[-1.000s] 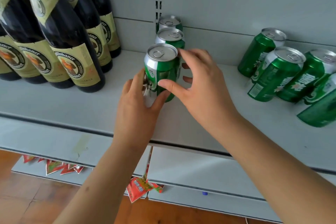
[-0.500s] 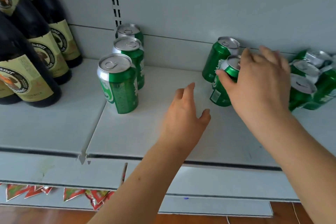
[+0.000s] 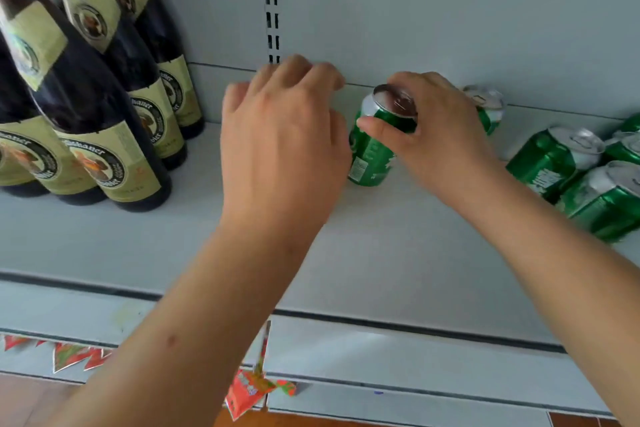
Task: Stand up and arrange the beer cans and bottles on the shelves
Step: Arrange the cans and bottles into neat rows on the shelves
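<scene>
The green can stands on the shelf, leaning a little, with the right hand gripping it at the top: thumb on the near side of the rim, fingers curled over the lid and far side. The left hand hovers just left of the can, fingers loosely bent and holding nothing; whether it touches the can is hidden by its own palm.

To do this step well, I judge the can should be carried low and upright toward the left hand's side, set down flat on its base, then let go only once it stops rocking. The left hand can steady its side as it lands.

Behind the right hand another can stands against the back wall, close enough to be knocked by the knuckles. Further right of that hand several cans lie tipped in a heap, still to be stood up. Left of the left hand dark bottles stand in rows; a wide sweep could bump them. Below the shelf edge, red paper tags hang.
</scene>
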### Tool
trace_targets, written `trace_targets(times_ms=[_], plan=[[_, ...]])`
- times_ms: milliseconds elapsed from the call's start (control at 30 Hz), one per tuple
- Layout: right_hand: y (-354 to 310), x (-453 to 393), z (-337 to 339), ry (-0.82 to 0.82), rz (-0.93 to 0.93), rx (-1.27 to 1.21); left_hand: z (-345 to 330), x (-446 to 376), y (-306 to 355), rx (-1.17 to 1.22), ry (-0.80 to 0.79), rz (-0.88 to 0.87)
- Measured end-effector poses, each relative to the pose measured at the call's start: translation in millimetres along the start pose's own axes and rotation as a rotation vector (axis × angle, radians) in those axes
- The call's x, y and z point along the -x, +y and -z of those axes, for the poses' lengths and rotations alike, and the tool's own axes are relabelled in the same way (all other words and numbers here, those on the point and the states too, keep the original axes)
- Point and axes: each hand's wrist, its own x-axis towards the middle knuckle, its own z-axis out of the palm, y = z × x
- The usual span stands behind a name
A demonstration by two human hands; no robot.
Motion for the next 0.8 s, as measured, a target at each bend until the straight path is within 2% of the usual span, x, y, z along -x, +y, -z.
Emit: trace_targets(times_ms=[100, 167, 233, 400, 467, 567, 600, 667, 733, 800], plan=[[-14, -23, -20, -0.027, 0.059, 0.048, -6, -12, -36, -0.068, -0.188, 0.109], [-17, -34, -33, -0.026, 0.077, 0.084, -13, -9, -44, 0.054, -0.271, 0.197], [-15, -40, -44, -0.016, 0.084, 0.102, -16, -6, -45, 0.159, -0.295, 0.259], [-18, -34, -50, -0.059, 0.102, 0.053, -15, -7, -44, 0.121, -0.304, 0.246], [-14, -27, -35, 0.029, 0.092, 0.11, -15, -8, -42, 0.055, -0.27, 0.19], [7, -22, 0, 0.206, -0.027, 0.277, -9, -6, -27, 0.066, -0.048, 0.114], [17, -23, 11, 0.195, -0.129, 0.308, -7, -4, -17, 0.12, 0.025, 0.102], [37, -27, 25, 0.074, -0.306, 0.419, -8, 2, 2, 0.175, 0.087, 0.076], [50, -27, 30, -0.058, -0.335, 0.543, -14, 8, 10, 0.13, 0.09, 0.052], [56, -26, 31, -0.099, -0.328, 0.584, -18, 10, 6, 0.05, 0.082, 0.081]])
